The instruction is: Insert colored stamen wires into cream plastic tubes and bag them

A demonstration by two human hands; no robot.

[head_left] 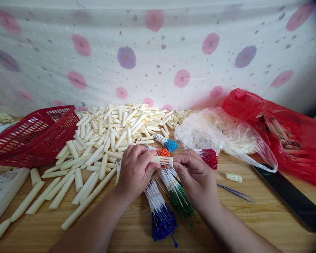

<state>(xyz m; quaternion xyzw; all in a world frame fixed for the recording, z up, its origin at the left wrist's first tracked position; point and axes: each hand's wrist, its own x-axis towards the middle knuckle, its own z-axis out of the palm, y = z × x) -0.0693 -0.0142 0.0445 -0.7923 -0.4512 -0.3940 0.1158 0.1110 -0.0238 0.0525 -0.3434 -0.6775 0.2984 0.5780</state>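
My left hand (137,168) is closed around a cream slotted pen barrel (160,160), held level above the table. My right hand (193,172) pinches the pale ring-like end (171,161) of the same barrel between thumb and fingers. Dark lines show in the barrel's slots. Below the hands lie bundles of thin white pen refills with blue ends (162,219) and green ends (183,200). Just behind are bundles with orange ends (163,151), light blue ends (170,144) and red ends (210,159); my hands partly cover some of them.
A large heap of cream tubes (107,130) spreads at centre-left, beside a red plastic basket (34,140). On the right are a clear plastic bag (200,128), a red bag (300,137), a dark flat phone-like object (292,200), tweezers (235,192) and a short slotted piece (233,177).
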